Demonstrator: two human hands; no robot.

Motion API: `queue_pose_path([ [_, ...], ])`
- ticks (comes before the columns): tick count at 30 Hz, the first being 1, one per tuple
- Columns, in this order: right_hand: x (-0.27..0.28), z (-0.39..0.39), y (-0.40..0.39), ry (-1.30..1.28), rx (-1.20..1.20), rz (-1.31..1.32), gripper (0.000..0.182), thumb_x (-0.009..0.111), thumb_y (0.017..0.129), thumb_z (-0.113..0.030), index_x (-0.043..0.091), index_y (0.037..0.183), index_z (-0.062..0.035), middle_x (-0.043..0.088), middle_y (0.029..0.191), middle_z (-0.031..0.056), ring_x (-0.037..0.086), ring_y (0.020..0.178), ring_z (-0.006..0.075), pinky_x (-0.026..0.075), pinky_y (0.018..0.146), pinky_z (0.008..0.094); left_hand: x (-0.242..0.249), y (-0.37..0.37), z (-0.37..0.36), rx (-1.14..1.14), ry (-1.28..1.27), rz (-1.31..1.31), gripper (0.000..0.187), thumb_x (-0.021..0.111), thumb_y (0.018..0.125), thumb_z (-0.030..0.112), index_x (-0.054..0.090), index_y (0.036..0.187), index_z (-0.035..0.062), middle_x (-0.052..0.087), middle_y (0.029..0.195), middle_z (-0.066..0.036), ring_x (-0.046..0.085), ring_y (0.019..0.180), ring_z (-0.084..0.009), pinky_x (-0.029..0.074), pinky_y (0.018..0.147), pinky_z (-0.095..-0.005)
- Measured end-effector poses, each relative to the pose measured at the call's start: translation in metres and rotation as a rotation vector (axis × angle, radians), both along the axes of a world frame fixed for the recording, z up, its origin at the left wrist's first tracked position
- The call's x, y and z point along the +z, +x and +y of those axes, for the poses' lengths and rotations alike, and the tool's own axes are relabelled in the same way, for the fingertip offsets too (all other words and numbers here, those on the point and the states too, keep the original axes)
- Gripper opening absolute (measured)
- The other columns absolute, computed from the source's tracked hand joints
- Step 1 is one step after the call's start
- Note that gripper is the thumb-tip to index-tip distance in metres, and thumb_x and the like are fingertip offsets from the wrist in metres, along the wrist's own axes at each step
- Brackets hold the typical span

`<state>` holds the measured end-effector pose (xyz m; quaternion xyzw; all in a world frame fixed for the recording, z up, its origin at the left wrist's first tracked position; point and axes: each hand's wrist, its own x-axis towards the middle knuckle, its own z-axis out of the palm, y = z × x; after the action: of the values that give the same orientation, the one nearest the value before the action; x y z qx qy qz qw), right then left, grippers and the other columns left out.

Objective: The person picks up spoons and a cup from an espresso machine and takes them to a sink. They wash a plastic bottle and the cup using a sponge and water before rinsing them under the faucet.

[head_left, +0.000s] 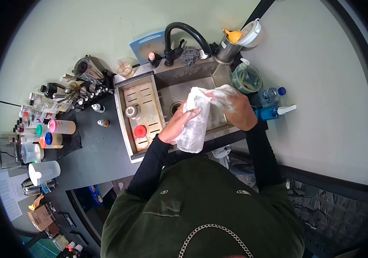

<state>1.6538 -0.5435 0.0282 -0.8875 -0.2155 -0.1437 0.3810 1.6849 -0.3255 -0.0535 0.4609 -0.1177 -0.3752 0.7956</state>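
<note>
Over the front of the sink [183, 86], a clear plastic bottle [194, 133] coated in white suds is tilted in my left hand [179, 126]. The fingers of that hand wrap round its side, thumb across the front. My right hand [238, 109], thick with foam, is closed at the bottle's upper end. Lather hides its fingertips, and I cannot tell what they grip. A black faucet [188, 28] arches behind both hands. On the slotted drain tray [132, 96] to the left stand a red-capped container [140, 131] and a small pale-topped jar [132, 112].
Several squeeze bottles and jars, one pink-lidded [62, 126], crowd the left counter near a white pitcher [44, 173]. Right of the sink are a green-tinted tub [247, 78], a blue spray bottle [269, 113] and a water bottle [271, 95]. A blue cutting board [147, 46] leans against the wall.
</note>
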Motion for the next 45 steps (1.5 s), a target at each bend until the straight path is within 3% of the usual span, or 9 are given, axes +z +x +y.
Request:
queue_pose_path([
  [8,0.009,-0.013,0.008,-0.223,0.093,-0.079,0.031,0.066,0.083,-0.006,0.07,0.113,-0.0159,0.061,0.109,0.0066,0.063,0.098,0.0312,0.052,0.085,0.0389,0.001,0.003,0.008,-0.008,0.054,-0.127,0.056,0.057,0.098,0.024,0.033,0.146,0.0076,0.06,0.115,-0.012,0.068,0.092,-0.0231,0.056,0.079,-0.0352],
  [14,0.007,-0.011,0.016,-0.192,0.136,-0.168,0.037,0.063,0.085,-0.003,0.066,0.119,-0.0162,0.059,0.109,0.0091,0.063,0.097,0.0322,0.052,0.084,0.0398,0.03,0.003,0.006,-0.13,0.04,0.036,0.056,0.058,0.098,0.024,0.034,0.146,0.0069,0.062,0.112,-0.013,0.068,0.088,-0.0217,0.055,0.078,-0.0352],
  [17,0.018,-0.011,0.013,-0.188,0.109,-0.114,0.038,0.064,0.085,-0.002,0.065,0.121,-0.0163,0.058,0.111,0.0103,0.063,0.097,0.0326,0.052,0.084,0.0397,0.031,0.002,0.005,-0.103,0.037,0.004,0.056,0.058,0.099,0.026,0.034,0.146,0.0057,0.06,0.115,-0.011,0.065,0.094,-0.019,0.053,0.082,-0.0341],
  [19,0.032,-0.013,0.005,-0.194,0.129,0.052,0.041,0.064,0.085,-0.002,0.065,0.123,-0.0167,0.057,0.112,0.0114,0.062,0.096,0.0328,0.052,0.084,0.0392,0.035,0.002,0.005,-0.093,0.027,-0.005,0.064,0.062,0.097,0.019,0.029,0.149,0.0028,0.05,0.132,-0.004,0.049,0.118,-0.0104,0.041,0.101,-0.0299],
  [23,0.037,-0.016,0.007,-0.22,0.098,0.028,0.041,0.064,0.085,-0.003,0.065,0.124,-0.0172,0.057,0.111,0.0116,0.062,0.095,0.0328,0.053,0.082,0.0386,0.035,0.001,-0.002,-0.096,0.03,-0.02,0.068,0.065,0.095,0.018,0.027,0.149,0.0022,0.05,0.131,-0.005,0.05,0.118,-0.0116,0.042,0.101,-0.029],
  [25,0.033,-0.017,0.01,-0.194,0.18,-0.01,0.041,0.063,0.084,-0.003,0.065,0.123,-0.0164,0.057,0.11,0.0112,0.062,0.095,0.0325,0.053,0.081,0.0389,0.033,0.001,-0.004,-0.11,0.122,-0.248,0.072,0.067,0.093,0.021,0.027,0.149,0.0012,0.051,0.13,-0.005,0.05,0.118,-0.013,0.042,0.101,-0.0284],
  [29,0.042,-0.021,0.006,-0.369,0.117,-0.02,0.04,0.063,0.083,-0.003,0.065,0.121,-0.0134,0.057,0.112,0.011,0.062,0.096,0.0323,0.053,0.083,0.039,0.042,0.0,-0.01,-0.024,0.15,-0.331,0.077,0.07,0.09,0.024,0.027,0.149,-0.0005,0.054,0.128,-0.009,0.052,0.118,-0.0153,0.043,0.101,-0.0304],
  [37,0.051,-0.019,-0.001,-0.533,0.114,-0.118,0.022,0.06,0.08,-0.007,0.064,0.101,-0.0034,0.058,0.115,0.0133,0.061,0.103,0.0318,0.052,0.085,0.0406,0.063,-0.001,-0.013,0.183,0.651,-0.906,0.081,0.073,0.084,0.033,0.033,0.147,0.0021,0.054,0.129,-0.029,0.055,0.118,-0.0441,0.045,0.1,-0.0452],
  [45,0.048,-0.02,-0.001,-0.53,0.082,-0.055,0.024,0.059,0.08,-0.006,0.063,0.103,-0.0002,0.059,0.116,0.016,0.061,0.102,0.0335,0.053,0.084,0.0403,0.074,-0.001,-0.012,0.192,0.778,-1.032,0.081,0.074,0.081,0.032,0.035,0.148,0.0093,0.057,0.113,-0.024,0.06,0.102,-0.0443,0.05,0.088,-0.0487],
])
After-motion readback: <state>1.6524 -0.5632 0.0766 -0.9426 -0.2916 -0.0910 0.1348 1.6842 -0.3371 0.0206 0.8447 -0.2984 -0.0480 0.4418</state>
